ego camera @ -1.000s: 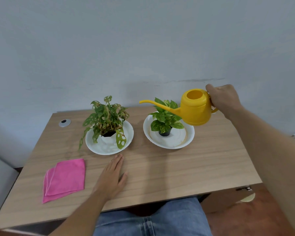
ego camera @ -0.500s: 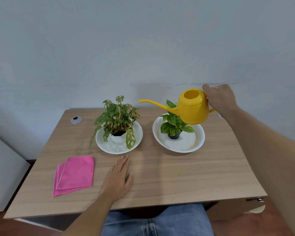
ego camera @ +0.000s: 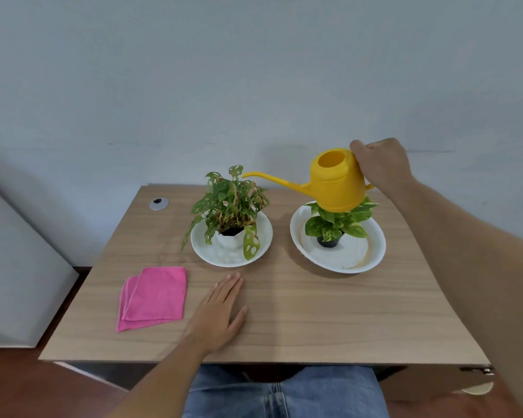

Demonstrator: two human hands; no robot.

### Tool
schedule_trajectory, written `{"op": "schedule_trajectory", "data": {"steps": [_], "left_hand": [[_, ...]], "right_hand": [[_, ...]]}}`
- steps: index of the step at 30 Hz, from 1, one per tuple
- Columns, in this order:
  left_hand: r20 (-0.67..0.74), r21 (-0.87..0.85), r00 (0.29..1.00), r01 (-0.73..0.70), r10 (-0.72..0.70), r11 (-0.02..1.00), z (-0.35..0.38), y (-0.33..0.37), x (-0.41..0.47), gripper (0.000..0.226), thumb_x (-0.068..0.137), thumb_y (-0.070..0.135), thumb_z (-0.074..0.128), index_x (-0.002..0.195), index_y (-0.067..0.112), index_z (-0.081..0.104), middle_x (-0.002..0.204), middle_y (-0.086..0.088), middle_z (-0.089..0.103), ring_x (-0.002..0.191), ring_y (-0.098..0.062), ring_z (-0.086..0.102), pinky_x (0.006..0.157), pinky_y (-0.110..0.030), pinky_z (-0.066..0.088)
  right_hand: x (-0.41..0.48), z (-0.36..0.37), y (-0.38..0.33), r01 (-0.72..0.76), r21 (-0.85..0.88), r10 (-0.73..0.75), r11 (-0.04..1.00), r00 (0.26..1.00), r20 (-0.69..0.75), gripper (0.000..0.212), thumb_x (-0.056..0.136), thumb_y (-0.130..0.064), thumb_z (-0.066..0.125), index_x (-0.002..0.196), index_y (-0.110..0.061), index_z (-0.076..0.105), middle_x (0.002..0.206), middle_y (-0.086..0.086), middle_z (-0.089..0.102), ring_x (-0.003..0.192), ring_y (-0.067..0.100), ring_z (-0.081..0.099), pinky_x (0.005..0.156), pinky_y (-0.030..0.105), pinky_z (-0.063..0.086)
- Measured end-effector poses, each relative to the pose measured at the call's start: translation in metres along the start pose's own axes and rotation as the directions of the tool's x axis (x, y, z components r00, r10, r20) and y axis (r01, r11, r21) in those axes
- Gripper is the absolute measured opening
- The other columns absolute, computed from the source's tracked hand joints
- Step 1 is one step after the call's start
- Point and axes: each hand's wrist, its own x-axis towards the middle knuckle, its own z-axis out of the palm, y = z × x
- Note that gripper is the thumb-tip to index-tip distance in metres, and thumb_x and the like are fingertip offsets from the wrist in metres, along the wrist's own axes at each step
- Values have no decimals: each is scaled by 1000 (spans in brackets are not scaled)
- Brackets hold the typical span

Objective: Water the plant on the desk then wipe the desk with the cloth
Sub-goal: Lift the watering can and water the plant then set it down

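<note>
The desk (ego camera: 314, 312) looks like pale wood-grain laminate — smooth and matt, with fine horizontal streaks. Set into its far left corner is a small round cable cap (ego camera: 159, 203) of shiny silver metal or metal-look plastic around a dark centre. The watering can (ego camera: 335, 184) is yellow plastic, smooth with a soft sheen. The cloth (ego camera: 153, 297) is pink, soft and napped like microfibre, with stitched edges. Both saucers — the left saucer (ego camera: 264, 236) and the right saucer (ego camera: 375, 254) — are white, smooth and slightly glossy; the right one carries a brownish stain ring. The wall (ego camera: 254, 70) is matt painted plaster, faintly uneven. Blue denim (ego camera: 284, 393) shows below the desk edge.
</note>
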Motion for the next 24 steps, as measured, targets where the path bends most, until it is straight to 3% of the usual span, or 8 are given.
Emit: {"op": "schedule_trajectory", "data": {"steps": [8, 10, 12, 16, 24], "left_hand": [[-3, 20, 1000, 18, -18, 1000, 0, 0, -3, 78, 113, 68, 23, 178, 28, 7, 185, 13, 0, 169, -3, -8, 139, -37, 4], [-3, 26, 1000, 15, -15, 1000, 1, -1, -3, 78, 113, 67, 23, 178, 27, 7, 185, 13, 1, 169, -3, -8, 139, -38, 4], [-8, 32, 1000, 16, -15, 999, 1, -1, -3, 78, 113, 65, 25, 178, 26, 8, 185, 13, 2, 169, -3, -8, 139, -38, 4], [-6, 46, 1000, 11, -11, 999, 4, -2, -1, 79, 112, 65, 25, 178, 25, 8, 185, 12, 2, 170, -4, -8, 139, -38, 4], [-10, 43, 1000, 20, -20, 999, 5, -2, -1, 79, 111, 65, 26, 178, 25, 9, 185, 11, 2, 170, -5, -7, 139, -38, 4]], "right_hand": [[-5, 5, -2, 21, 6, -21, 1000, 999, 29, 54, 94, -35, 62, 54, -18, 29, 43, -6, 27, 35, 11, 27, 50, 29, 30], [-8, -1, 2, 16, -1, -16, 1000, 999, 27, 54, 93, -35, 62, 54, -17, 28, 44, -4, 28, 38, 12, 27, 52, 31, 30], [-12, -9, 6, 19, 3, -19, 1000, 999, 34, 51, 91, -36, 60, 57, -13, 31, 56, 9, 33, 47, 14, 29, 57, 33, 31], [-21, -26, 18, -12, 5, 12, 1000, 999, 30, 42, 93, -35, 60, 66, -5, 48, 70, 17, 41, 67, 27, 36, 63, 36, 33], [-28, -52, 37, -76, -29, 75, 997, 997, -23, 46, 94, -35, 59, 62, -11, 38, 65, 14, 37, 60, 23, 32, 61, 36, 33]]}}
